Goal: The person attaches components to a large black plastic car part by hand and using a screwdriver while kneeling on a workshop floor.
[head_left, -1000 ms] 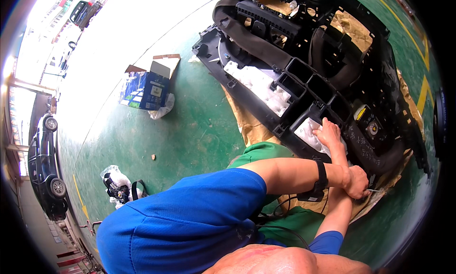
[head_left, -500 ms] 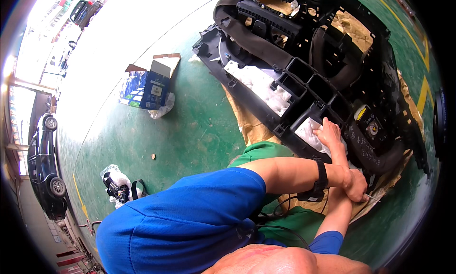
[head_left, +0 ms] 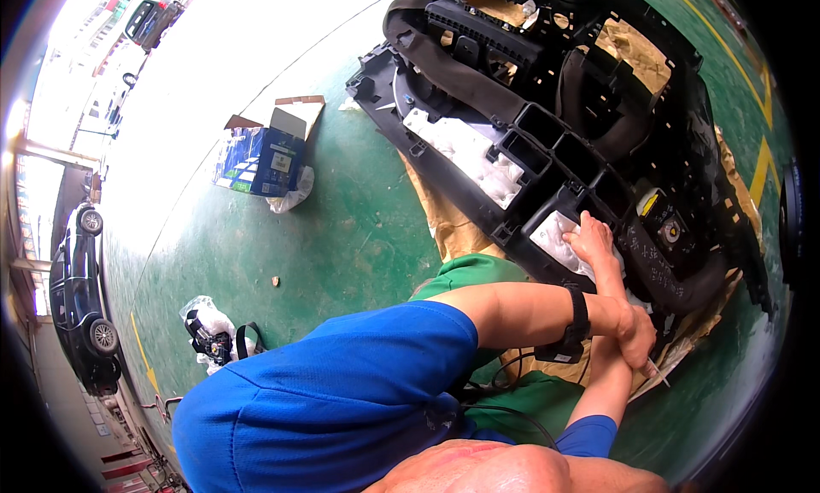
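A large black car dashboard point(head_left: 530, 224) lies with its underside showing, on brown paper. My right hand point(head_left: 592, 239) rests on a white padded piece point(head_left: 553, 238) in a recess at the dashboard's near edge, its fingers stretched over the padding. My left forearm, with a black strap on the wrist, crosses over my right forearm. My left hand point(head_left: 636, 337) is closed beside that forearm around a thin metal rod point(head_left: 658, 373); its tip points down and to the right, and the rest is hidden by the hand. A second white padded piece point(head_left: 468, 155) lies farther up.
A blue carton point(head_left: 260, 160) with raised flaps stands on the green floor to the left. Nearer lies a black part in clear plastic point(head_left: 213, 335). Brown paper point(head_left: 440, 215) sticks out under the dashboard. A black cable point(head_left: 512, 407) hangs near my legs. Parked at far left is a dark car point(head_left: 81, 288).
My left hand has turned slightly, and the rod's tip has swung from pointing right to pointing down and right. My right hand has stayed on the padding.
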A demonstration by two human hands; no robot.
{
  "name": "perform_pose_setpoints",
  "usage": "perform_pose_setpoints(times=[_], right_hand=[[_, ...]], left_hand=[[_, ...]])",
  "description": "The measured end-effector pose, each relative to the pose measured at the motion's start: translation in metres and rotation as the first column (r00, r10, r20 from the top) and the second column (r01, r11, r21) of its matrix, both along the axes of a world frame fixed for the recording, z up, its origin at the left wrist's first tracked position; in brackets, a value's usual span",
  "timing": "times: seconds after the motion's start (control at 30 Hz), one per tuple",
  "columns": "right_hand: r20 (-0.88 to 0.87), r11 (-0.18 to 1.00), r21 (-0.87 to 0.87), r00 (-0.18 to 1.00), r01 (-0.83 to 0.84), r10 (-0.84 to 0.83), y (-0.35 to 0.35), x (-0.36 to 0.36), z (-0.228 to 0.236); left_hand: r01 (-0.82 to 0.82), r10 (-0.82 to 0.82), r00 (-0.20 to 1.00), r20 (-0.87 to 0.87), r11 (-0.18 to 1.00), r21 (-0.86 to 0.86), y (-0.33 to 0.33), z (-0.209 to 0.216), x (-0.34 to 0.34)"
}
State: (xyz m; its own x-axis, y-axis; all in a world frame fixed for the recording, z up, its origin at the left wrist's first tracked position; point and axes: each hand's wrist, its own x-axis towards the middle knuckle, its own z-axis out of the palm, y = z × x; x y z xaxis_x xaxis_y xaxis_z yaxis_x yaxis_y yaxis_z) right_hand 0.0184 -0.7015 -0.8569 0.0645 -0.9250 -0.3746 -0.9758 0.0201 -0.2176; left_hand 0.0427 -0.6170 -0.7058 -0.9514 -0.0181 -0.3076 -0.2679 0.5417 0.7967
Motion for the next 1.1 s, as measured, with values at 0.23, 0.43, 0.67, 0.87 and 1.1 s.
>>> perform_pose_setpoints(times=[0.23, 0.43, 0.67, 0.87, 1.1], right_hand=[[0.016, 1.0, -0.006, 1.0, -0.008, 0.008, 0.0, 0.003, -0.005], [0.014, 1.0, -0.024, 1.0, -0.003, 0.003, 0.001, 0.001, -0.001], [0.007, 1.0, -0.017, 1.0, -0.001, 0.001, 0.0, 0.001, 0.0], [0.012, 1.0, 0.0, 1.0, 0.012, -0.012, 0.0, 0.003, 0.002], [0.015, 1.0, -0.007, 1.0, 0.009, -0.009, 0.0, 0.003, 0.001]], left_hand=[[0.07, -0.068, 0.996, 0.062, 0.997, -0.029, 0.0, -0.002, 0.0], [0.101, -0.098, 0.993, 0.067, 0.994, -0.038, -0.001, 0.005, 0.0], [0.121, -0.12, 0.992, 0.044, 0.993, -0.016, -0.001, -0.006, -0.008], [0.147, -0.146, 0.988, -0.043, 0.989, 0.021, -0.001, -0.015, -0.015], [0.276, -0.254, 0.945, -0.206, 0.958, 0.083, 0.002, -0.042, -0.035]])
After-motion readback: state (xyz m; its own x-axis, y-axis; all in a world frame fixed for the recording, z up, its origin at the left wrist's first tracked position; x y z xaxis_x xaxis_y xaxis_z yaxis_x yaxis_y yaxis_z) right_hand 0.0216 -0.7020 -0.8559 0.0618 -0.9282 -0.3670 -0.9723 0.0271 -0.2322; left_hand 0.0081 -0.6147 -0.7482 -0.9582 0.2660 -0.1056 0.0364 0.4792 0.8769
